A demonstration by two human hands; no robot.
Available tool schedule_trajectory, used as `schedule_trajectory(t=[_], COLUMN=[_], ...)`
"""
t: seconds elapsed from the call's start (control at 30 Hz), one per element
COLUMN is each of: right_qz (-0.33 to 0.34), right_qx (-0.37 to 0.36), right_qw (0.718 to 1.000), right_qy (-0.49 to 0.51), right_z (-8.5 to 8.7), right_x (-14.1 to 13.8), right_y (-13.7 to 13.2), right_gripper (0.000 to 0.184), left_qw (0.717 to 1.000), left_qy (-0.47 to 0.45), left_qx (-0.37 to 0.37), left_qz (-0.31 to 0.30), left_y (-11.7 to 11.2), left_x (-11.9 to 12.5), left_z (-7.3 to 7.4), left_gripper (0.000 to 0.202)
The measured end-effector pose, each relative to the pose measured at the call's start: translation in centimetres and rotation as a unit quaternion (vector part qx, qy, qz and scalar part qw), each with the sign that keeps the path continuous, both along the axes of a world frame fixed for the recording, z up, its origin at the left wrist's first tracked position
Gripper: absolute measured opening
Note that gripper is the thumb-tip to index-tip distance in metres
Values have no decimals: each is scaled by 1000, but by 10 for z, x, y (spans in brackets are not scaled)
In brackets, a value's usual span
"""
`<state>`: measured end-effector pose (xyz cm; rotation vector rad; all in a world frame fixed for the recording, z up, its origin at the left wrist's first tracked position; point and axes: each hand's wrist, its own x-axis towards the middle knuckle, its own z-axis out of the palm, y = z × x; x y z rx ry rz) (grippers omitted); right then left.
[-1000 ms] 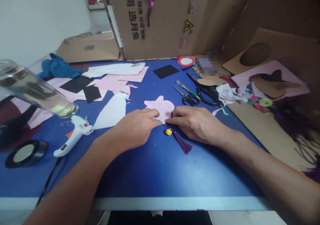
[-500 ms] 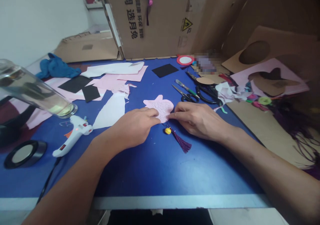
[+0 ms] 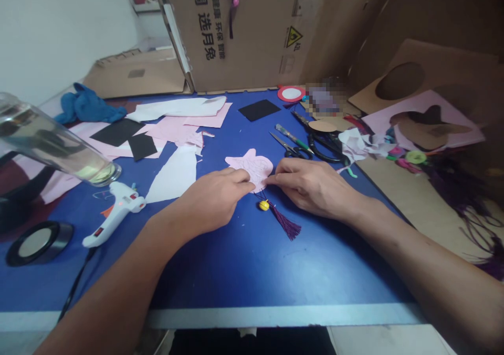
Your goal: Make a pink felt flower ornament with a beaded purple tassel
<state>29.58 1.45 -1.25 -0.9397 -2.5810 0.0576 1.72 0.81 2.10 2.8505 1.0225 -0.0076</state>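
Note:
A pink cut-out shape (image 3: 252, 165) lies flat on the blue table (image 3: 236, 260). My left hand (image 3: 214, 200) pinches its near left edge with closed fingers. My right hand (image 3: 311, 187) presses and pinches its near right edge, fingers together. From the shape's lower tip hangs a cord with a yellow bead (image 3: 264, 205) and a purple tassel (image 3: 286, 225), lying between my hands.
A white glue gun (image 3: 114, 214) and a black tape roll (image 3: 37, 242) lie at the left, a glass jar (image 3: 51, 145) above them. Pink, white and black paper scraps (image 3: 157, 134) spread behind. Scissors (image 3: 299, 147) lie right of centre. Cardboard boxes (image 3: 252, 29) stand behind.
My right hand has slid slightly up along the pink shape's edge. The view has shifted a little; the left hand stays put.

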Motion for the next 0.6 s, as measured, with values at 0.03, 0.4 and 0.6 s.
schedule_trajectory(t=[0.03,0.4,0.6], right_qz=[0,-6,-13], right_qx=[1,10,12], right_qw=[1000,1000,1000], right_qy=[0,-2,-4], right_z=[0,3,1], right_x=[0,0,0], right_y=[0,-1,0], right_gripper=[37,38,30], left_qw=[1000,1000,1000], left_qy=[5,7,16], left_qx=[0,12,15], left_qz=[1,-9,-4], left_y=[0,1,0], left_x=[0,1,2], left_z=[0,-4,-3], left_gripper=[54,56,55])
